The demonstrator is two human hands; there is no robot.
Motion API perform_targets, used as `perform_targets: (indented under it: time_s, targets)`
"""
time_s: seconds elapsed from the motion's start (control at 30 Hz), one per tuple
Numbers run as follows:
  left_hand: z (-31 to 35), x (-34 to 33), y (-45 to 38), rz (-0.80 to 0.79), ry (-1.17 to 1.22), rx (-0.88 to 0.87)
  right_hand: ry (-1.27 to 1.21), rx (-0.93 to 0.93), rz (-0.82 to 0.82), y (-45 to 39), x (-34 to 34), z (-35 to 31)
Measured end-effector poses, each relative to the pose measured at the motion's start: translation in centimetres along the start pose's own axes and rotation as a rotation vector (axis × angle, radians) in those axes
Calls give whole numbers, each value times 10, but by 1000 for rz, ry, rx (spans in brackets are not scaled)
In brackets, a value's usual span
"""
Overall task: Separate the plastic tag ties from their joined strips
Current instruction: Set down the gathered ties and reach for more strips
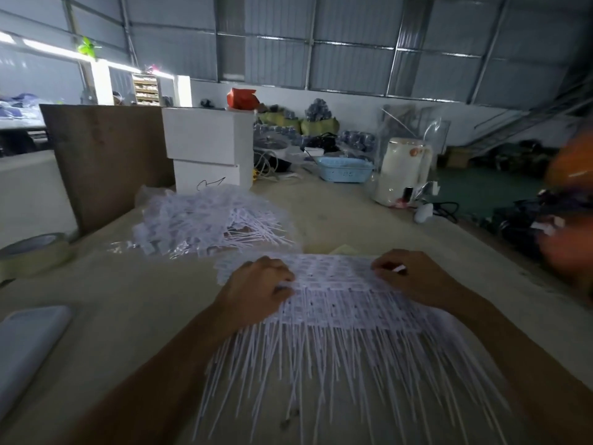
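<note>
Seemingly both hands' grips (256, 289) (407, 277) on strips (330, 284)

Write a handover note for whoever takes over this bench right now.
Left hand: fingers curled on the left edge of the joined strips.
Right hand: fingers pinching the right edge of the same stack.
The strips lie on the table, tails toward you.
Behind them, to the left, a loose pile of ties, which looks already handled.
Left to do: pull this stack apart into single ties.

White tag ties (333, 293) with grid-patterned heads, beige table (337, 213), pale blue basket (345, 170), red bag (241, 98).
</note>
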State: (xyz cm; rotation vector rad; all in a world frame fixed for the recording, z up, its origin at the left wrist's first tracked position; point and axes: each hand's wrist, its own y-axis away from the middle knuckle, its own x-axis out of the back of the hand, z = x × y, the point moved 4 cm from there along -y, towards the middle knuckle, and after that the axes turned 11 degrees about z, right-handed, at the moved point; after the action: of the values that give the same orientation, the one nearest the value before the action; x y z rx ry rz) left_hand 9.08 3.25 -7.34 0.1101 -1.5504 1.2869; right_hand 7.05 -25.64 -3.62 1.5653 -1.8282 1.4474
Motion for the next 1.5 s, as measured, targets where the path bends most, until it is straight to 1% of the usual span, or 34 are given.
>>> perform_targets:
  time_s: [0.07,0.17,0.27,0.33,0.47,0.57,0.63,0.73,0.8,0.93,1.07,1.23,1.3,1.37,1.5]
  targets:
    - [1,0,-1,16,8,31,65,-33,-36,12,-6,20]
    - [4,-2,-2,16,14,53,116,56,-78,21,-16,27]
    - [8,-6,-1,4,19,42,157,128,-50,23,-18,22]
    - [9,-7,-1,-15,3,47,211,130,-8,23,-17,19]
    - [10,0,-1,40,38,41,234,117,33,24,-12,13]
    - [14,12,-5,135,51,1,132,90,116,25,3,8]
    - [17,23,-7,199,74,-23,64,26,150,26,16,6]
    - [19,37,-10,277,75,-57,-43,-61,155,26,27,5]
    - [21,43,-9,302,60,-61,-91,-75,153,27,31,4]
    - [24,47,-8,303,47,-47,9,-94,185,28,35,9]
    - [20,46,-9,317,39,-53,13,-153,189,28,32,13]
    - [1,42,-5,322,5,-8,-200,-260,171,32,28,15]
    - [-6,43,-3,333,12,6,-273,-260,190,33,27,13]
    - [-11,45,-1,366,25,40,-396,-263,215,35,25,7]
    - [-13,57,1,439,145,82,-620,-321,218,39,15,-3]
